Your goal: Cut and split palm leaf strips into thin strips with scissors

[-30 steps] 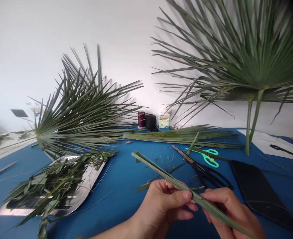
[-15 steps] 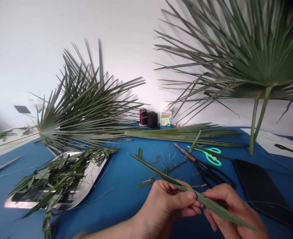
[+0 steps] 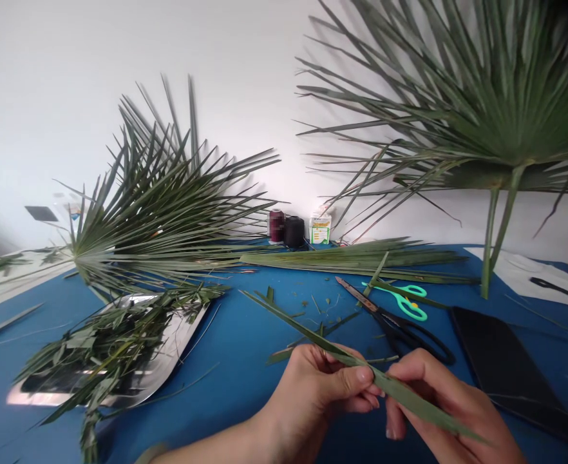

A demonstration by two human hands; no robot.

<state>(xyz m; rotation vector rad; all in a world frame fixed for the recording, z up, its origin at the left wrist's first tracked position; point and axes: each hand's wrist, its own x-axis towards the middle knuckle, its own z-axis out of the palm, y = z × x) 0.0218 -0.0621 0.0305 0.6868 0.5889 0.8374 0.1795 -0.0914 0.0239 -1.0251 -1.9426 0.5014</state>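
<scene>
A long green palm leaf strip [image 3: 419, 401] runs slantwise through both hands, its thin tip pointing to the upper left. My left hand [image 3: 320, 385] pinches it near the middle, thumb on top. My right hand [image 3: 451, 399] is closed on the wider part, with its fingers partly behind the strip. Just beyond the hands lie black-handled scissors [image 3: 400, 328] with brownish blades, beside small green-handled scissors [image 3: 409, 305]. Leaf scraps [image 3: 284, 354] are scattered on the blue table [image 3: 236, 399] around them.
At left, a shiny metal tray [image 3: 163, 380] bears a heap of leaf pieces [image 3: 120, 335]. Fan palm leaves [image 3: 168, 193] lean on the wall, with another large one [image 3: 511, 129] at right. Thread spools [image 3: 293, 232] and a small box [image 3: 320, 229] stand behind. A dark flat object [image 3: 501, 361] lies right.
Both hands and the leaf strip have shifted slightly left in view, and so has the background. The strip's tip lies a little higher. My right fingers have moved slightly along the strip.
</scene>
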